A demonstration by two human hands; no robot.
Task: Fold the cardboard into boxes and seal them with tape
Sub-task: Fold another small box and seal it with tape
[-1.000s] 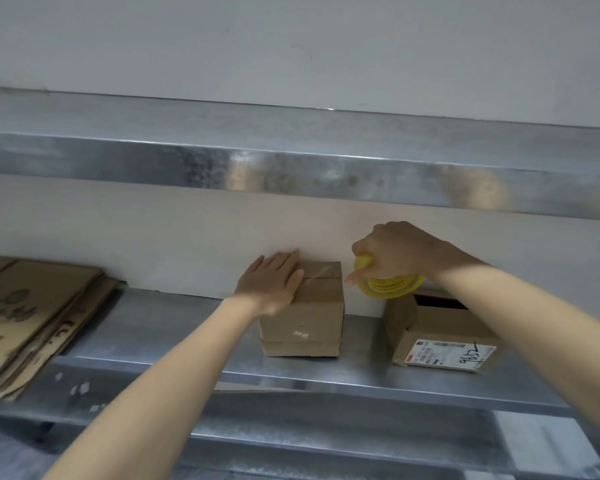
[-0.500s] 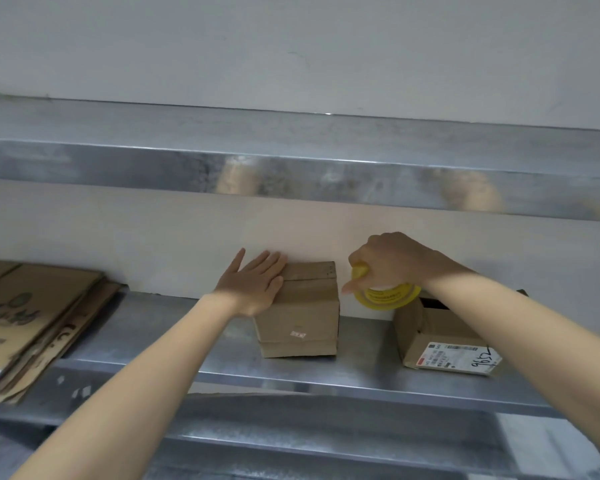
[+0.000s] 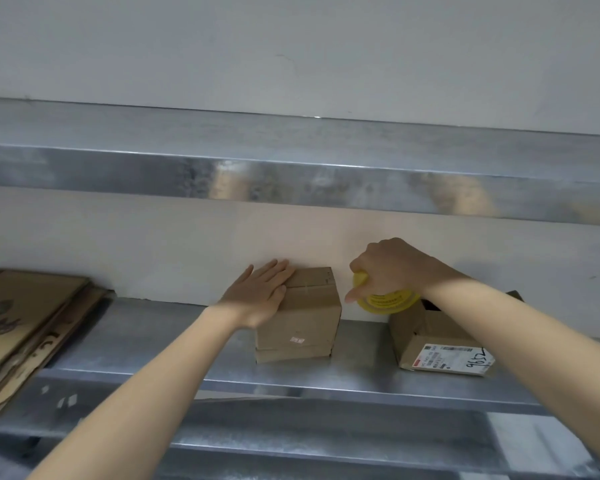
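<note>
The small box [image 3: 298, 313] stands closed on the metal shelf [image 3: 187, 344], its back against the wall [image 3: 174, 258]. It sits directly under the left hand [image 3: 260, 292], which lies flat with straight fingers over the top's near-left corner and holds the flaps down without gripping anything. The flap seam appears to run across the top, from the left hand toward the right hand [image 3: 392, 268].

The right hand hovers just to the box's right, apart from it, with its fingers curled around a yellow tape roll [image 3: 385, 301]. Whether a strip is already drawn out cannot be told. That hand is the nearer one for taping, and the box lies to its left, so the tape would probably travel leftward along the seam.

Below the right hand sits an open labelled box [image 3: 433, 344], near but not touching. Left of the left hand the shelf is bare as far as a stack of flat cardboard [image 3: 25, 317]. The upper shelf [image 3: 291, 174] hangs above both hands and limits upward room.
</note>
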